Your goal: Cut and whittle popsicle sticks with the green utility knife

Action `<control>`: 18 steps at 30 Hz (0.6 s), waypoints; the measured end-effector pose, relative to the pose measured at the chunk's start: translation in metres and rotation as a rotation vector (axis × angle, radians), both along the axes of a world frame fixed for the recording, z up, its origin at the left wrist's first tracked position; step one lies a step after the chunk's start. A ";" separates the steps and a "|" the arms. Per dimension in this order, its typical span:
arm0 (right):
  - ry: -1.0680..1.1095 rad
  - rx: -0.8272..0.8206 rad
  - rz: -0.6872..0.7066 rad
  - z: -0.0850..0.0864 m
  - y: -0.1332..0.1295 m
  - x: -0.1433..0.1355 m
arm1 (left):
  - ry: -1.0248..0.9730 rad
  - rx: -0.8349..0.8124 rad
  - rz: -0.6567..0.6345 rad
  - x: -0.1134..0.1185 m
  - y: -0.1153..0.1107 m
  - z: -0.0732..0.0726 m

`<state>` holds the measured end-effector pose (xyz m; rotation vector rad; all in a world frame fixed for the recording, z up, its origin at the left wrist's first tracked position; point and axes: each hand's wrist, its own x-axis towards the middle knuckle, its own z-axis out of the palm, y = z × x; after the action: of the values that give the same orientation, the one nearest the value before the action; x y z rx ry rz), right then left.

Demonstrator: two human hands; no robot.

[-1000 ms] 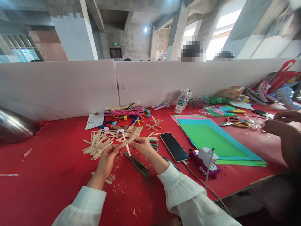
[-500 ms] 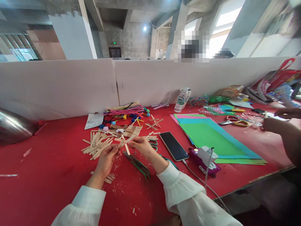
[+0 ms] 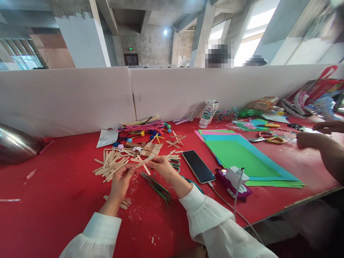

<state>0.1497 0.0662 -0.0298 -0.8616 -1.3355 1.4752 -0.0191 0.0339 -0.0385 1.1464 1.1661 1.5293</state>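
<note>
Crossed wooden craft sticks (image 3: 145, 163) are held up between my two hands over the red table. My left hand (image 3: 122, 179) pinches one end, fingers closed. On the other side, my right hand (image 3: 162, 167) grips them with thumb and fingers. Just behind my left hand lies a loose pile of sticks (image 3: 111, 165). Below the held sticks is a dark cutter-like tool (image 3: 158, 190) among small wood shavings. A crossed-stick piece (image 3: 176, 140) rests farther back, near pink pipe cleaners (image 3: 145, 126) and small pompoms.
Right of my hands lie a phone (image 3: 199, 166), a purple power block (image 3: 233, 184) with a white cable, and coloured paper sheets (image 3: 242, 157). Behind stands a water bottle (image 3: 207, 114). Scissors (image 3: 268, 139) lie near another person's hands (image 3: 314, 139). A metal vessel (image 3: 16, 145) is at left.
The held sticks have turned slightly between my fingers, the crossing stick tilting to the right. The other person's hands have shifted a little left.
</note>
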 end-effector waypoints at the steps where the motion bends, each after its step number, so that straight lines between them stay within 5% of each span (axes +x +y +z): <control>1: 0.000 0.000 -0.006 0.000 0.000 0.000 | 0.019 0.015 0.008 -0.001 0.000 0.000; 10: -0.078 0.003 -0.034 -0.017 0.008 0.005 | 0.095 0.041 0.073 -0.002 -0.002 0.002; 18: -0.419 0.037 -0.017 -0.035 0.022 0.001 | -0.017 -0.135 0.094 -0.006 0.013 -0.017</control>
<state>0.1511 0.0879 -0.0649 -1.1999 -1.6477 1.2945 -0.0253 0.0470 -0.0555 0.9995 1.3077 1.5026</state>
